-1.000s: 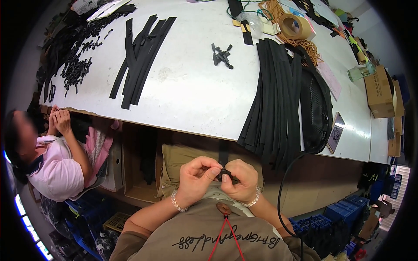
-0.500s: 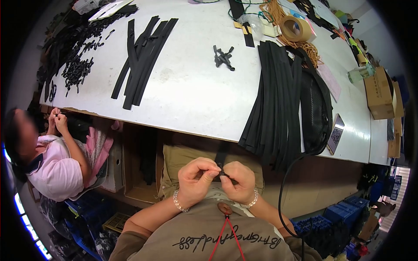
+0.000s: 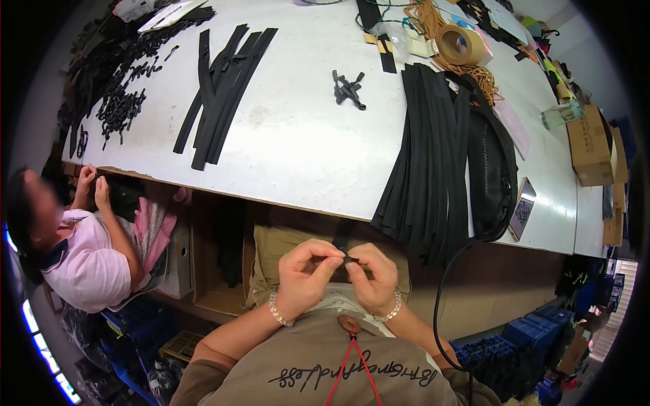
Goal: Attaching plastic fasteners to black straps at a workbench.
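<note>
In front of my chest, below the table edge, both hands meet at a small black zipper pull (image 3: 349,260). My left hand (image 3: 306,271) pinches it between thumb and fingertips. My right hand (image 3: 371,276) is closed on its other side, thumb and forefinger pressed together. A black zipper strip (image 3: 342,234) runs from the fingers toward the table; the fingers partly hide where it joins the pull. On the white table (image 3: 305,155) lie a small heap of black pulls (image 3: 349,89) and, at the right, a thick bundle of black zipper strips (image 3: 423,169).
A black bag (image 3: 490,169) and a flat card (image 3: 521,210) lie right of the bundle. More strips (image 3: 227,101) and loose pulls (image 3: 122,108) are farther left. A tape roll (image 3: 462,44) stands at the back. A co-worker (image 3: 88,264) sits left. A black cable (image 3: 441,291) hangs near my right forearm.
My hands have risen slightly, and my right fingers have shifted around the pull, showing more of it. The co-worker's hands have moved a little apart.
</note>
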A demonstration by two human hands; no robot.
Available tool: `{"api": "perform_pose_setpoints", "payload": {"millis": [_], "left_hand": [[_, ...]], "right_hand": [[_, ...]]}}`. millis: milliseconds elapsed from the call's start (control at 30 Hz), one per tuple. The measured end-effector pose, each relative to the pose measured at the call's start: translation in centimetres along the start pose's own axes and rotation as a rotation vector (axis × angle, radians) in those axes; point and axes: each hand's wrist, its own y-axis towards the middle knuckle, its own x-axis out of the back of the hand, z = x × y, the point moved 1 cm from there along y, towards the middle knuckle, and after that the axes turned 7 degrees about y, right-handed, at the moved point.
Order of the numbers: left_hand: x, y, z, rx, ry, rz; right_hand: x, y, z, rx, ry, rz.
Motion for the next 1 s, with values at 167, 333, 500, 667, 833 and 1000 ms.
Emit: {"api": "perform_pose_setpoints", "payload": {"millis": [167, 333, 500, 667, 833, 1000], "left_hand": [[-0.1, 0.2, -0.1, 0.016, 0.013, -0.015], [0.2, 0.1, -0.2, -0.187, 0.131, 0.028], [0.2, 0.2, -0.4, -0.262, 0.086, 0.051], [0.2, 0.4, -0.3, -0.335, 0.108, 0.066], [0.0, 0.3, -0.3, -0.326, 0.106, 0.078], [-0.3, 0.2, -0.3, -0.266, 0.051, 0.101]], "right_hand": [[0.3, 0.0, 0.6, -0.105, 0.012, -0.049], [0.2, 0.4, 1.3, -0.007, -0.015, -0.020], [0.3, 0.6, 1.3, 0.245, -0.165, -0.020], [0.4, 0.6, 1.7, 0.325, -0.238, -0.043], [0.4, 0.6, 1.5, 0.402, -0.281, -0.068], [0.5, 0.7, 1.4, 0.455, -0.280, -0.063]]}}
